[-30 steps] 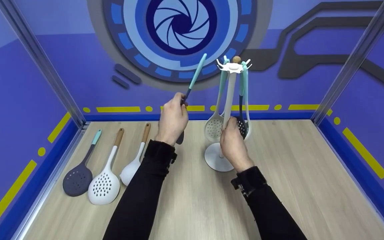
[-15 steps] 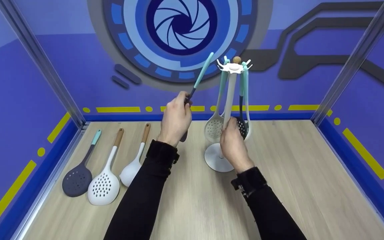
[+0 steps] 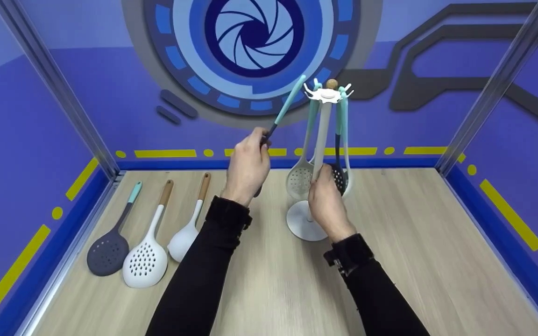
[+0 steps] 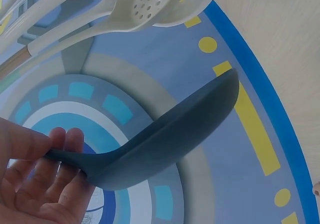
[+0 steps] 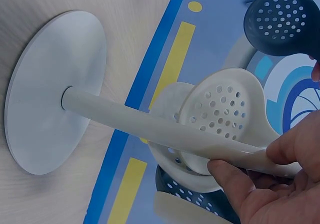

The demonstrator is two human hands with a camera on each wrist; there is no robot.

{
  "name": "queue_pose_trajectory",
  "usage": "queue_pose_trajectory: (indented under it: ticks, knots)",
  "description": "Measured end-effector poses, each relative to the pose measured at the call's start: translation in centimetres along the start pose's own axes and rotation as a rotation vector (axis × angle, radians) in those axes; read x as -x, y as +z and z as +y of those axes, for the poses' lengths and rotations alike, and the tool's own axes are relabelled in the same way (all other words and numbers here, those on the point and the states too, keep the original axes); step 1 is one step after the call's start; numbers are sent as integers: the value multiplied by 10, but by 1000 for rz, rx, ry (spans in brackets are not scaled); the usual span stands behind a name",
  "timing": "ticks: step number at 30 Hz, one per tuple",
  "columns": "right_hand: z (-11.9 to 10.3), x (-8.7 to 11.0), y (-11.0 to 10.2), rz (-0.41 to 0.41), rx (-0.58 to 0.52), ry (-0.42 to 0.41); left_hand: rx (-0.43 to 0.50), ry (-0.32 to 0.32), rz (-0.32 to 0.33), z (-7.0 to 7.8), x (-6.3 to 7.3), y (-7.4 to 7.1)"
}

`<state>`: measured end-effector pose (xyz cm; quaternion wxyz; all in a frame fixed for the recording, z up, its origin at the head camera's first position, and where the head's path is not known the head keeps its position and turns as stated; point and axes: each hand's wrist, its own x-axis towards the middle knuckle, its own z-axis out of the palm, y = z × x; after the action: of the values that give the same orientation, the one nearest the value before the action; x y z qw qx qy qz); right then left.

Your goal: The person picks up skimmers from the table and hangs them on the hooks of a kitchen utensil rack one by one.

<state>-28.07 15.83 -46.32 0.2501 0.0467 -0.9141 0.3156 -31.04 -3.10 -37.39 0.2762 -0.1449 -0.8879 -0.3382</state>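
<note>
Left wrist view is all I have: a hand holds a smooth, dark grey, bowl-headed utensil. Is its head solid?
Observer: No. In the right wrist view, small round holes pierce the dark grey, bowl-headed utensil.
Visitor: And what colour is its far end?
Observer: The head view shows a slim mint-green handle.
Visitor: Does anything lie on the pale wood-grain table?
Observer: Yes, three things: a dark grey perforated turner, a white perforated skimmer and a white round-headed utensil.
</note>
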Motion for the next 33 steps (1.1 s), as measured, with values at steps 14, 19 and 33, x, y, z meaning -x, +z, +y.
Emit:
queue_pose_trajectory:
  ticks: [14, 19, 33]
  knots:
    - [0, 0, 1, -4, 23, -2, -2, 19, -4, -2, 3, 3]
    - [1, 0, 1, 10, 36, -25, -14, 31, 1, -3, 5, 4]
    - [0, 0, 0, -4, -6, -4, -17, 48, -9, -5, 7, 9]
